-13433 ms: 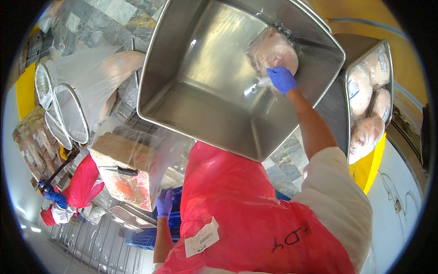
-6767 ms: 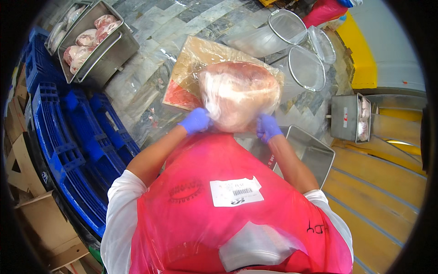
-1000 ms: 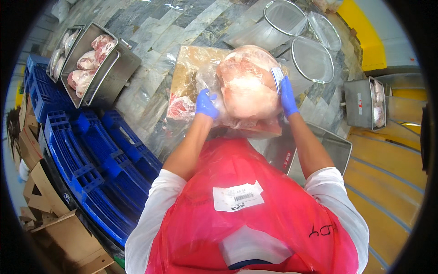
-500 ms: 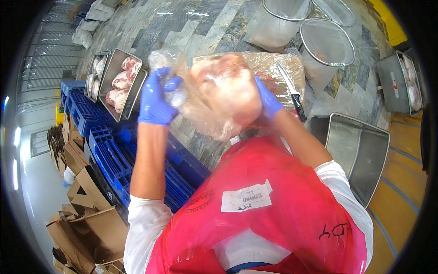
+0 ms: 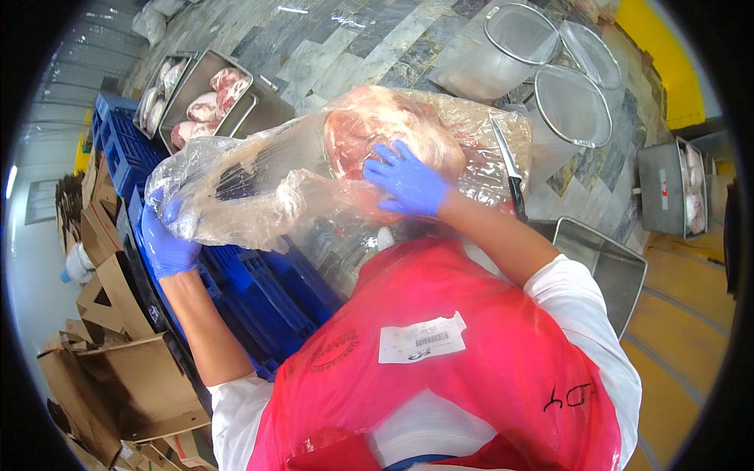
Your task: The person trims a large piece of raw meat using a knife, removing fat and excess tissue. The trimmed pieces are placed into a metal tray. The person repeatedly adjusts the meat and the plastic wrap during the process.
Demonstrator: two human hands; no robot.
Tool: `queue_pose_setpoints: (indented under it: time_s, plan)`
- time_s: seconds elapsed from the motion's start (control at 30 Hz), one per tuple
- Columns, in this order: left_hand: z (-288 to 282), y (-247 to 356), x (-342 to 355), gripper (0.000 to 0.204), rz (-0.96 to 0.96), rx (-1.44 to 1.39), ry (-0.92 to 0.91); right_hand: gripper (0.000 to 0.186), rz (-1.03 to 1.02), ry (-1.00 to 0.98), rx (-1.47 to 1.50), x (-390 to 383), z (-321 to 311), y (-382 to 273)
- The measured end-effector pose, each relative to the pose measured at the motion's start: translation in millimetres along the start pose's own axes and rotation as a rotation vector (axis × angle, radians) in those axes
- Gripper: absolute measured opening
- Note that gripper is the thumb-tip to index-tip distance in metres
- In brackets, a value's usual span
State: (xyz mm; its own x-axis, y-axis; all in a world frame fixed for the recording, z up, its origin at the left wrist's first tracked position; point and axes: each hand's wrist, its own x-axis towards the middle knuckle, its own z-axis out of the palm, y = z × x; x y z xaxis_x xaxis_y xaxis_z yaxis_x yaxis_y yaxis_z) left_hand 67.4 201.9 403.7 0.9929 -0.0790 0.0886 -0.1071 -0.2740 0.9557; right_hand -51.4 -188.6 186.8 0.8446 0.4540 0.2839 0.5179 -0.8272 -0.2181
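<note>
A large piece of raw pink meat rests on a plastic-covered package in front of me. A clear bag stretches leftward from around the meat. My left hand, in a blue glove, is closed on the gathered end of that bag at the far left. My right hand, also gloved, lies on the meat through the plastic, fingers spread. A knife with a black handle lies on the package, just right of the meat.
Steel tubs of meat stand back left, another at right. A steel container is near my right side. Wire hoops with plastic bags are back right. Blue pallets and cardboard are at left; tiled floor shows behind.
My left hand has pulled far left with the bag, stretching it out. My right hand has moved from the side of the meat onto it, fingers now spread.
</note>
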Motion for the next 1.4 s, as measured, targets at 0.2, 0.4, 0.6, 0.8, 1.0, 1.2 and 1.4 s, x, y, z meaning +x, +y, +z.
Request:
queue_pose_setpoints:
  time_s: [0.2,0.4,0.6,0.8,1.0,1.2,1.4]
  plan:
    - [-43.3,-93.1,0.5,0.040,-0.429,-0.641,0.217,0.024,0.153,-0.048,0.235,-19.5,-25.8,3.8]
    - [25.1,-241.5,-60.1,0.039,-0.657,-0.568,0.133,0.035,0.692,-0.453,0.457,-148.5,-43.5,-35.3]
    - [121.2,-253.6,-68.0,0.079,-0.608,-0.264,-0.073,0.040,0.882,0.116,0.334,-73.5,-42.6,0.2]
    - [222.3,-230.0,-21.4,0.101,-0.243,0.042,-0.406,0.025,0.803,-0.052,-0.015,29.6,-19.7,120.2]
    - [213.7,-217.5,15.0,0.043,-0.240,0.311,-0.605,0.021,0.866,0.390,0.058,89.3,-18.6,162.8]
    - [197.4,-194.0,106.9,0.015,-0.194,-0.104,-0.006,0.028,0.956,0.554,0.711,107.6,0.2,191.1]
    - [211.2,-286.8,72.8,0.044,-0.941,-0.724,-0.199,0.076,0.784,0.307,0.666,69.3,-28.4,156.1]
